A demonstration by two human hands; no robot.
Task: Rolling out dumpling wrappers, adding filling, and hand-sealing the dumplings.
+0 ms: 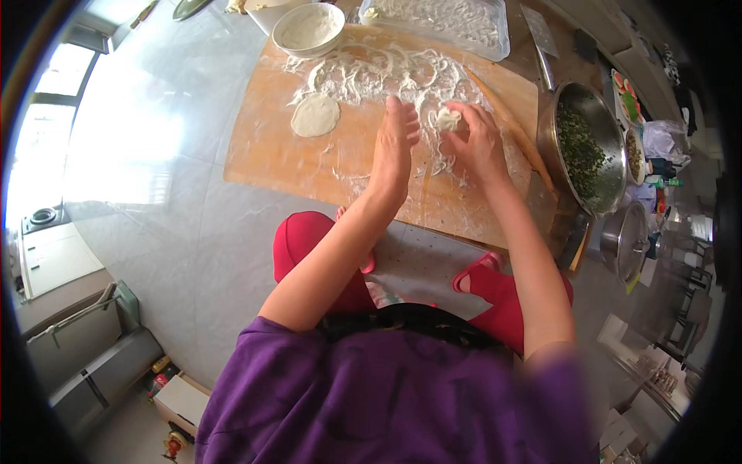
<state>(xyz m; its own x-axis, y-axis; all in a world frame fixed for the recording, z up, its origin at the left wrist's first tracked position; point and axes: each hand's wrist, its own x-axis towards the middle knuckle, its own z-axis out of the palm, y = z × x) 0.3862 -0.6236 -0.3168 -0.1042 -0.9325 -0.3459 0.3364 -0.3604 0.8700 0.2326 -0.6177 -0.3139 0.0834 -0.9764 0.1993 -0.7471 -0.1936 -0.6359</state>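
On the floured wooden board (278,156), a small lump of dough (448,119) sits between the fingertips and thumb of my right hand (481,142). My left hand (393,151) is held palm inward over the board, a short gap to the left of that lump. Nothing shows in the left hand, though its palm is partly hidden. A flat round dough wrapper (315,115) lies farther left. Loose white flour (377,75) is spread across the upper board. Along the board's right side lies a long wooden rolling pin (513,124).
A bowl of flour (307,32) stands at the board's top edge, beside a floured plastic tray (503,49). To the right, a metal bowl (619,165) holds chopped green filling (579,148). A cleaver (539,35) lies above it. A lidded pot (623,243) stands farther right.
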